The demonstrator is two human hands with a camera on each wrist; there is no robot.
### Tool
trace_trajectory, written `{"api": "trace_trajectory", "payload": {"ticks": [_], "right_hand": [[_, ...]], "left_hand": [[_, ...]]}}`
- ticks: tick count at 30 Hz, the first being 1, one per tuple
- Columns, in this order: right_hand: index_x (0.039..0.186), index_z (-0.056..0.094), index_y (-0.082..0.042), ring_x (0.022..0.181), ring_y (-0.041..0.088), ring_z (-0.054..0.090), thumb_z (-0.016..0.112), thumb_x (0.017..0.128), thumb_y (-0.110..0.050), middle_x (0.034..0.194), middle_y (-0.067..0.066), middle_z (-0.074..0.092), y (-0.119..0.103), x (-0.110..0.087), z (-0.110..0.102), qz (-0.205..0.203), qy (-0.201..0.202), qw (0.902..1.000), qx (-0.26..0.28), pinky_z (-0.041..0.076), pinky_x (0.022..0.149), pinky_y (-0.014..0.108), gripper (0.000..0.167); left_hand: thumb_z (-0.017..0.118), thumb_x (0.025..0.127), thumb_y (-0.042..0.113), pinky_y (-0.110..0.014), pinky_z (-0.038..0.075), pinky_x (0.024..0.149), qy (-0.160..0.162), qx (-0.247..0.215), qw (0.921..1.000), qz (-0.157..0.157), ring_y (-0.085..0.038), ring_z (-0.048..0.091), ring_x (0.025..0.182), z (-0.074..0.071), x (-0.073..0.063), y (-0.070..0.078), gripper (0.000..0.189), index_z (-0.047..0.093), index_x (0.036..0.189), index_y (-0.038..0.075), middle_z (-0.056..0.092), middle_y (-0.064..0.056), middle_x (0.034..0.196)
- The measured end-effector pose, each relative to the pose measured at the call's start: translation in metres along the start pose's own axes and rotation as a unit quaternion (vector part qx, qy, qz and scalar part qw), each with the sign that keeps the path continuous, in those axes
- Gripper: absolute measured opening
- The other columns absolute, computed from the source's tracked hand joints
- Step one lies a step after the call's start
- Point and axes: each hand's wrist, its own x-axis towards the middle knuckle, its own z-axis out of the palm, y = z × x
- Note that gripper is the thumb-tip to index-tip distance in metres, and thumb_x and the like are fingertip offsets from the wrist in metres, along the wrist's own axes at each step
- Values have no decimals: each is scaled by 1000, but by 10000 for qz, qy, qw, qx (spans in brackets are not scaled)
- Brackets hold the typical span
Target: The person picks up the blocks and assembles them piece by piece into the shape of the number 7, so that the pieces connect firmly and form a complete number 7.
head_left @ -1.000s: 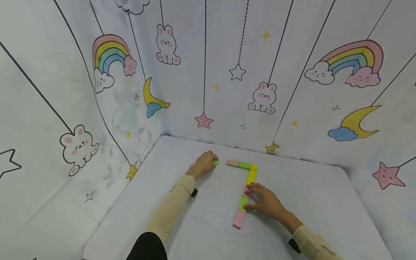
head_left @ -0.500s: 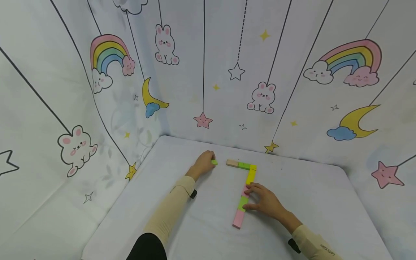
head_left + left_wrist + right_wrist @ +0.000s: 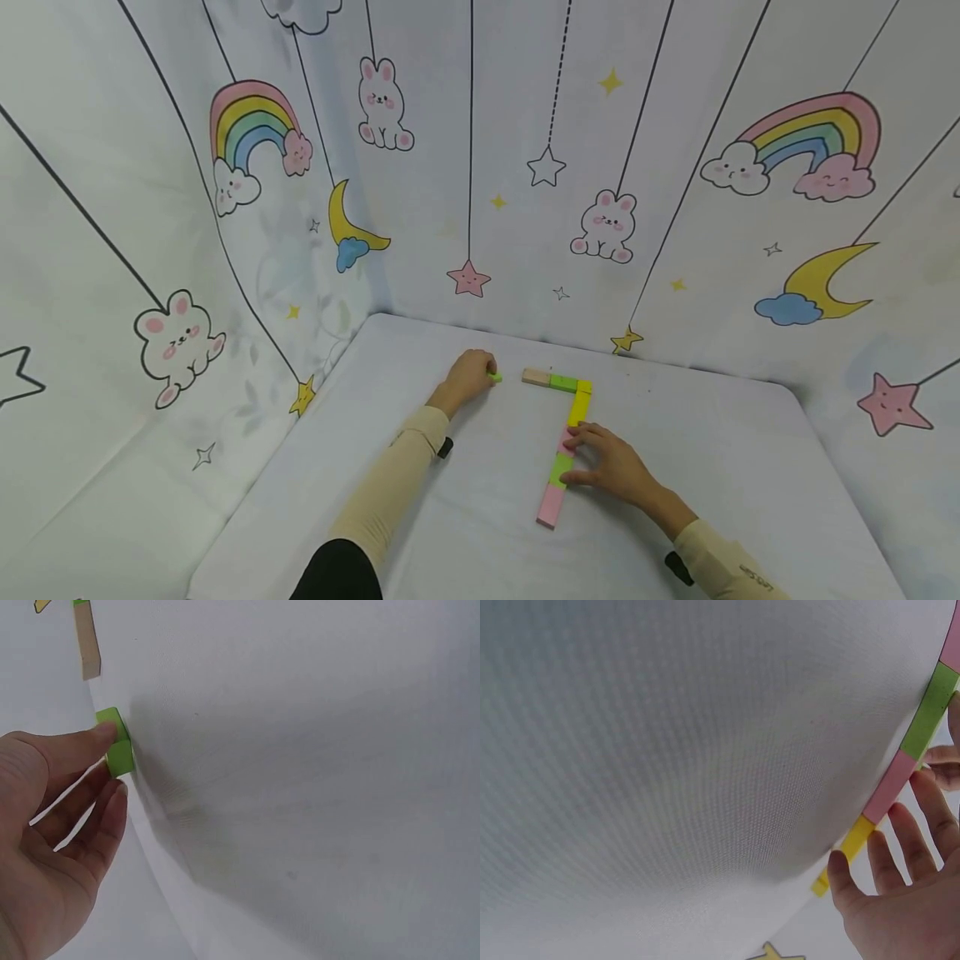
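Note:
My left hand (image 3: 468,375) pinches a small green wooden block (image 3: 120,757) between thumb and fingers, near the back of the table. A gap separates this block from the natural wood block (image 3: 536,377) at the left end of an angled row. Along that row come a green block (image 3: 564,382), yellow blocks (image 3: 580,408), a pink block (image 3: 890,787), another green block (image 3: 930,711) and a pink block (image 3: 551,506) at the near end. Spread along the row's right side, my right hand (image 3: 618,467) touches the middle blocks with extended fingertips.
A white cloth-covered table (image 3: 465,533) lies under the blocks. Behind it and on the left rise white cloth walls (image 3: 420,192) printed with rabbits, rainbows, moons and stars.
The green block in my left hand has tilted slightly and shows a thinner face. My right hand and the row of blocks stay in place.

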Motion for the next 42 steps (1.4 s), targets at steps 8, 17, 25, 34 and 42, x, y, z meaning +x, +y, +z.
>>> {"api": "trace_trajectory", "payload": {"ticks": [8, 17, 25, 34, 42], "right_hand": [[118, 75, -24, 135, 30, 56, 92, 70, -57, 143, 0, 62, 0, -1, 0, -93, 71, 9999, -87, 48, 109, 55, 60], [118, 75, -24, 136, 29, 55, 93, 70, -54, 144, 1, 61, -2, -2, -3, 26, 5, 10000, 37, 46, 111, 55, 59], [119, 75, -25, 137, 29, 54, 92, 70, -56, 145, 0, 60, 0, -1, -1, 40, -27, 10000, 42, 46, 111, 55, 61], [119, 75, -26, 137, 29, 54, 92, 70, -57, 145, -1, 60, 1, -1, 0, 23, -24, 10000, 60, 45, 111, 56, 61], [118, 75, -26, 136, 28, 55, 92, 69, -58, 143, -1, 61, 3, 0, 0, -43, 19, 10000, 22, 46, 111, 55, 61]], "left_hand": [[78, 90, 3, -37, 56, 92, 0, -228, 9997, -14, -22, 67, 102, -1, 0, 2, 15, 76, 105, 5, 74, -7, 106], [72, 90, -3, -38, 55, 98, -11, -76, 9999, 121, -25, 69, 111, 1, 5, 4, 23, 78, 112, 3, 76, -9, 112], [68, 91, -5, -38, 54, 100, -16, -100, 9998, 169, -26, 69, 115, 3, 7, 4, 25, 78, 112, 2, 76, -11, 115], [68, 92, -5, -38, 53, 102, 14, 16, 9999, 120, -26, 68, 118, 5, 8, 7, 25, 78, 113, 3, 76, -11, 117], [68, 91, -7, -37, 54, 102, 73, 9, 9999, 127, -25, 68, 117, 7, 11, 9, 25, 79, 112, 4, 76, -10, 116]]}}
